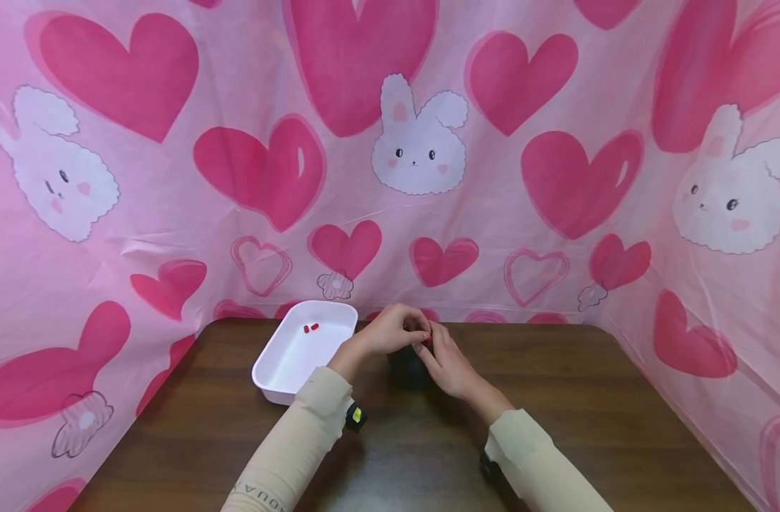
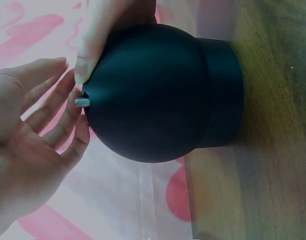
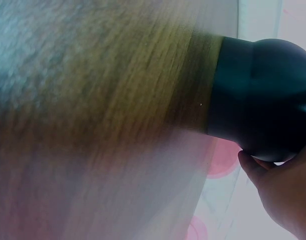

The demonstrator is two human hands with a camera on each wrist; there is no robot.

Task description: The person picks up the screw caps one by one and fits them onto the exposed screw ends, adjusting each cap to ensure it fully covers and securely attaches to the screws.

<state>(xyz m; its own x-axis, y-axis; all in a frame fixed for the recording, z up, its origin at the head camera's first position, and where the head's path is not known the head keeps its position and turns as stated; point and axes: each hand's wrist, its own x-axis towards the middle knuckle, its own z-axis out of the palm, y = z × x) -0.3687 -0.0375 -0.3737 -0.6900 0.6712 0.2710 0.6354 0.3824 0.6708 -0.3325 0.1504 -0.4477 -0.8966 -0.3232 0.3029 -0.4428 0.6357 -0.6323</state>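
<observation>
- On the tabletop, the black dome stands upright, gripped by your right hand, probably for steadiness.
- Around its screw, your left hand curves loosely, grasping nothing visible.

A round black body stands upright on the table, threaded stud on top

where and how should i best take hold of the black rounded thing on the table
Probably best around the widest part of the black rounded object, coming level from its left. The bulge narrows to a base upright on the table, a threaded stud shows at the top, and the right grip lies against the right side.
</observation>
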